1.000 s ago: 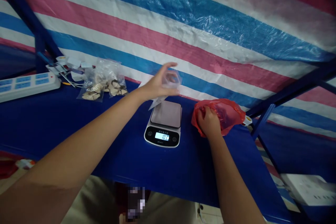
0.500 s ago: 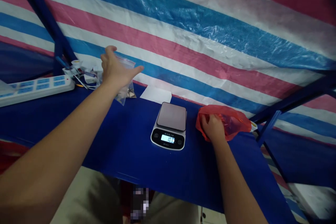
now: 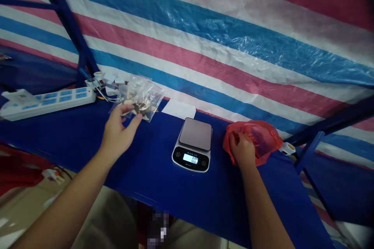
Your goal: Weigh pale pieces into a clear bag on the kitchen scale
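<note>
My left hand [image 3: 119, 130] is open, thumb and fingers apart, at the near edge of a pile of clear zip bags [image 3: 144, 99] with brown and pale pieces inside. It grips nothing. At the right, my right hand [image 3: 243, 149] has its fingers curled into the mouth of a red plastic bag [image 3: 267, 136], closed on its film; the fingertips are partly hidden. Between the hands stands a kitchen scale [image 3: 195, 134] with a bare weighing plate. Its lit display [image 3: 191, 159] appears to read 0.0.
A white sheet or card [image 3: 179, 109] lies behind the scale. At the left are a white power strip [image 3: 67, 99] and a clutter of plugs and cables [image 3: 106, 81]. A white plug-like object [image 3: 288, 148] sits right of the red bag. Striped sheeting [image 3: 204, 46] hangs behind the blue table [image 3: 157, 179].
My left hand has come down and nearer from above the zip bags, which now lie in fuller view. The scale's display went from 10.3 to 0.0. My right hand stays at the red bag.
</note>
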`<state>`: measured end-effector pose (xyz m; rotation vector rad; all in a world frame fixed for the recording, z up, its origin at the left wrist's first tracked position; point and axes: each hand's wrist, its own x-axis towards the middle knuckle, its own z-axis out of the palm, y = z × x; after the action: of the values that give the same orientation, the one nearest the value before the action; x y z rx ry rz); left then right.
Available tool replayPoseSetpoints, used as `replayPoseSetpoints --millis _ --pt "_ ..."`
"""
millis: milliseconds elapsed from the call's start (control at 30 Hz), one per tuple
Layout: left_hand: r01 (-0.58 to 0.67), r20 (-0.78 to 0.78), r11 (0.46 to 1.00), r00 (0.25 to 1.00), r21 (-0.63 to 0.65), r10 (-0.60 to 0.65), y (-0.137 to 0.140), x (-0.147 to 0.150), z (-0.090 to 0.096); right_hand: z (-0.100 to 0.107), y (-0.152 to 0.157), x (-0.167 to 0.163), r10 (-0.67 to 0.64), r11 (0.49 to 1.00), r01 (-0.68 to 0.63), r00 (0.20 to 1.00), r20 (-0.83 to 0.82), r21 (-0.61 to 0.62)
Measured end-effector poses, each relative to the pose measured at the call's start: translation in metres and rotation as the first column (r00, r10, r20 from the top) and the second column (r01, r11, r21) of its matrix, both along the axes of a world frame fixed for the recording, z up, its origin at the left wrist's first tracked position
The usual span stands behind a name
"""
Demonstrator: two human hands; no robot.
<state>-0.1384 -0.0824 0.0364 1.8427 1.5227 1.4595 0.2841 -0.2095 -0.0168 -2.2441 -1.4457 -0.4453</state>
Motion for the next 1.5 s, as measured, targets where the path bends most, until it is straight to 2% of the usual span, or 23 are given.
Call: replayPoseSetpoints --millis 100,200,367,500,600,700,800,933,1167,1367,1500 --pt "-0.093 -0.115 0.988 0.990 -0.119 0.080 -0.016 -0.018 -0.040 -0.006 -0.001 -0.006 -0.058 0.998 0.058 0.997 0.059 -0.002" --pt "-0.130 -0.166 0.973 0.981 -0.190 0.099 -0.015 -0.026 -0.053 -0.008 -0.001 -0.009 -0.061 0.998 0.062 0.993 0.101 -0.011" --pt "-0.023 -0.261 0.977 0.965 -0.213 -0.035 -0.013 -0.022 -0.045 -0.004 0.003 -0.006 -0.086 0.996 0.088 0.991 0.099 -0.012" --pt "-0.019 -0.227 0.977 0.974 -0.211 -0.030 -0.017 -0.020 -0.045 0.000 0.013 -0.009 -0.099 0.994 0.103 0.989 0.113 -0.035" --pt "-0.009 -0.282 0.993 0.959 -0.116 -0.025 -0.015 -0.016 -0.040 0.001 0.018 -0.013 -0.098 0.992 0.106 0.988 0.118 -0.066" --pt "-0.036 -0.429 0.998 0.903 -0.050 0.011 -0.002 -0.006 -0.028 0.002 0.017 -0.016 -0.104 0.989 0.115 0.988 0.114 -0.091" --pt "-0.090 -0.546 0.995 0.836 -0.051 0.047 0.022 0.006 -0.018 0.002 0.014 -0.018 -0.138 0.984 0.149 0.984 0.110 -0.101" --pt "-0.049 -0.615 0.995 0.788 -0.088 -0.016 0.048 0.017 -0.016 0.004 0.012 -0.019 -0.159 0.978 0.172 0.981 0.111 -0.120" --pt "-0.002 -0.625 1.000 0.781 -0.010 -0.005 0.046 0.025 -0.022 0.008 0.013 -0.019 -0.167 0.973 0.180 0.981 0.101 -0.145" --pt "0.176 -0.579 0.984 0.804 0.016 -0.135 0.038 0.022 -0.023 0.012 0.008 -0.028 -0.189 0.970 0.198 0.979 0.076 -0.142" --pt "0.292 -0.504 0.956 0.823 -0.021 -0.262 0.030 0.025 -0.028 0.013 0.000 -0.037 -0.201 0.969 0.207 0.978 0.054 -0.137"
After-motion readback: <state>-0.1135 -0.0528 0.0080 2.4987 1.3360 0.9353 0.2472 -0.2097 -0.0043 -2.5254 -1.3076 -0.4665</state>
